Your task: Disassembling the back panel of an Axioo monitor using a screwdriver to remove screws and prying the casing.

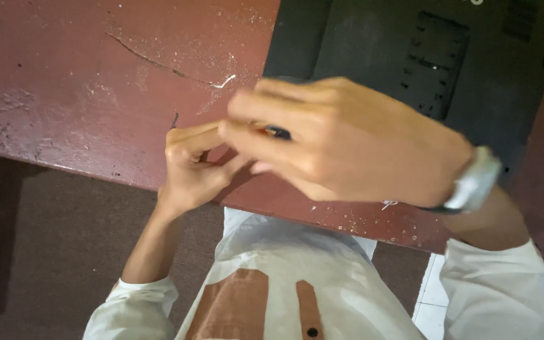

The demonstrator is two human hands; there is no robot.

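My right hand (347, 145) is blurred above the near edge of a reddish-brown table (83, 101). Its fingers pinch a small dark object with an orange bit (277, 132); what it is I cannot make out. A silver wristwatch (473, 182) is on that wrist. My left hand (190, 167) sits just left of it with the fingers curled, their tips touching the right hand's fingers. Whether the left hand holds anything is hidden. A black laptop lying bottom side up (473, 56) rests on the table behind my right hand.
The tabletop is scratched and dusty, with a long scratch (152, 62) and a small white scrap (225, 80). Brown floor (45, 252) lies at the lower left and a white tile (432, 296) at the lower right. My white shirt with brown patches fills the bottom.
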